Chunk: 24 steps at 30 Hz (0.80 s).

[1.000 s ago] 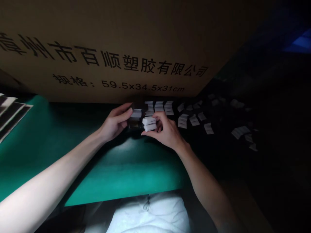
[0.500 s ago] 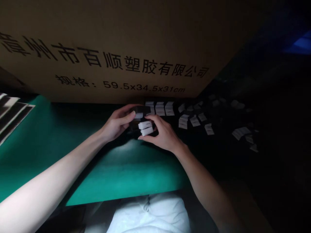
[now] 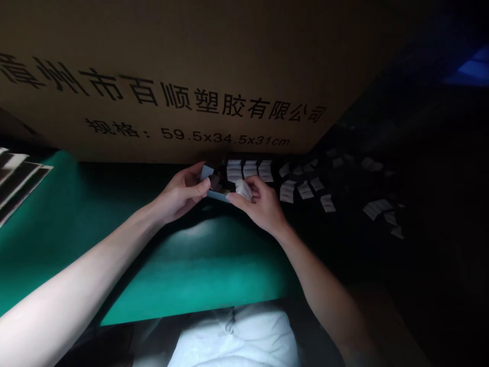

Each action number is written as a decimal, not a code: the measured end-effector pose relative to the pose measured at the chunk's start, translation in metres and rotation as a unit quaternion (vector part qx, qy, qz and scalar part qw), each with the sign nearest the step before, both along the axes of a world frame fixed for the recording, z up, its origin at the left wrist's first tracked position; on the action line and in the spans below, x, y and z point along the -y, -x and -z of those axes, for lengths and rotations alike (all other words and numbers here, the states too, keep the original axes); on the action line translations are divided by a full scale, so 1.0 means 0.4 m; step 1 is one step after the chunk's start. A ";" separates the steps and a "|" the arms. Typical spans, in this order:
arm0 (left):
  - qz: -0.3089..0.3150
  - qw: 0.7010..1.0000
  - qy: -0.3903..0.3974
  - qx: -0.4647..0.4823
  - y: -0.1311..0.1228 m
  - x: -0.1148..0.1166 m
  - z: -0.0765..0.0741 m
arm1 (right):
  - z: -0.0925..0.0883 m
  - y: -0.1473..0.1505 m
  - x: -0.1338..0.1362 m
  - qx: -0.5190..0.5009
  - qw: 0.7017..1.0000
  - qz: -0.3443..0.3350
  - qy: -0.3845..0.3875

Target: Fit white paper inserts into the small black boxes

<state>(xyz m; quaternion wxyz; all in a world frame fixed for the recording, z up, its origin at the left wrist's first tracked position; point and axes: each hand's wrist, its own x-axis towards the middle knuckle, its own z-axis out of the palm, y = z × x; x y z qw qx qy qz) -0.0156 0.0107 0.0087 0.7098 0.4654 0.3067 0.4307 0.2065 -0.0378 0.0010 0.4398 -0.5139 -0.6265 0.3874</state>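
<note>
Because our left hand [image 3: 180, 193] pinches a thin pale blue strip [image 3: 207, 172] between thumb and curled fingers, the strip's upper end stands free of the grip, where it can be seen clearly. A second pale blue edge [image 3: 217, 196] runs low between the hands, and we cannot tell whether it belongs to the same piece. Our right hand [image 3: 263, 203] curls around small white folded pieces [image 3: 243, 189], its fingers closed over them, apparently to keep them bunched in one grip, though we cannot tell how many it holds. A dark object [image 3: 216, 181] sits partly hidden between the hands, too shadowed to name. All of this lies just below the lower edge of a large cardboard carton [image 3: 164, 81], its face printed with black Chinese lettering and dimensions. Neat rows of white folded papers [image 3: 250, 169] line up beneath that edge, with a looser scatter of papers [image 3: 305, 190] farther toward the carton's right end, on a dark surface. A green work mat [image 3: 198, 265] spreads below the carton, a stack of dark and white sheets [image 3: 19, 178] sits beyond its lower left corner, and a white shirt [image 3: 233, 339] shows well below it.
</note>
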 end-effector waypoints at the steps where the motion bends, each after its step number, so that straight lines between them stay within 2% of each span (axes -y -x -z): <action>1: 0.011 1.000 0.004 0.007 0.000 0.000 -0.003 | -0.001 0.001 -0.001 -0.016 1.000 0.004 0.000; 5: 0.041 0.998 0.037 0.028 -0.001 -0.002 -0.007 | -0.005 -0.001 -0.006 -0.047 0.998 0.044 -0.022; 9: 0.072 0.994 0.083 0.021 -0.001 -0.003 0.004 | 0.001 -0.006 -0.010 0.028 0.981 0.125 -0.148; 12: 0.085 0.991 0.103 0.011 -0.002 0.001 0.010 | 0.009 -0.006 -0.010 0.068 0.967 0.119 -0.216; 19: 0.089 0.994 0.066 -0.013 0.000 0.006 0.008 | 0.003 -0.007 -0.001 0.057 0.981 0.099 -0.157; 24: 0.035 0.998 0.053 -0.025 -0.002 0.002 0.002 | -0.029 -0.013 0.010 0.040 0.987 0.016 -0.158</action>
